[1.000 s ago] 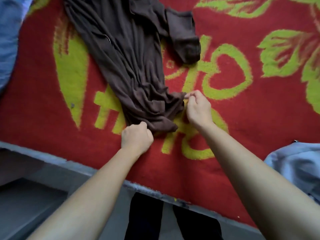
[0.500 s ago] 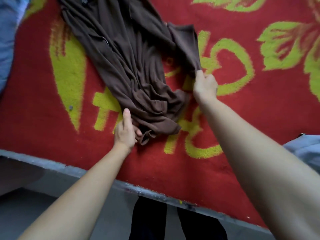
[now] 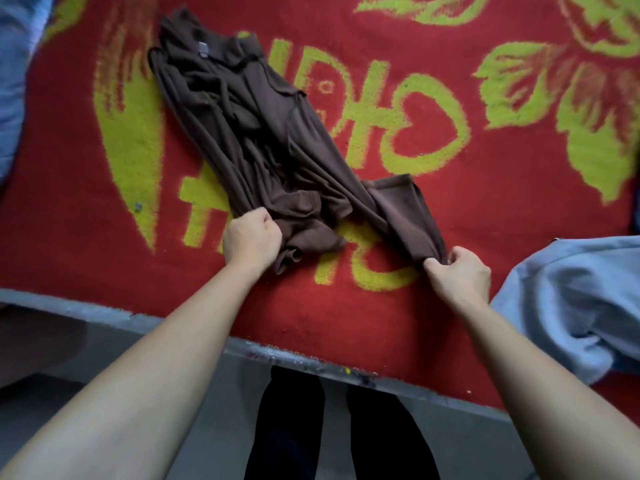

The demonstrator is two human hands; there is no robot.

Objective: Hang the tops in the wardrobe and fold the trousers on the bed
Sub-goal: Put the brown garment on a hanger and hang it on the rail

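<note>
Trousers (image 3: pixel 263 140) bunched on bed (image 3: pixel 485 216). Left hand (image 3: pixel 251 239) fisted on one leg hem, right hand (image 3: pixel 462 273) pinching the other. Spreading step; next probably pull legs flat, then fold.

Brown trousers (image 3: pixel 277 133): soft dark-brown fabric, crumpled and bunched lengthwise, lay diagonally on the bed (image 3: pixel 485 237), whose cover was red with yellow-green motifs. Waistband with a small grey label lay at the far end; the two leg ends were spread apart toward the near edge. Each leg end was gripped, one by the left hand (image 3: pixel 251 239), the other by the right hand (image 3: pixel 462 275).
</note>
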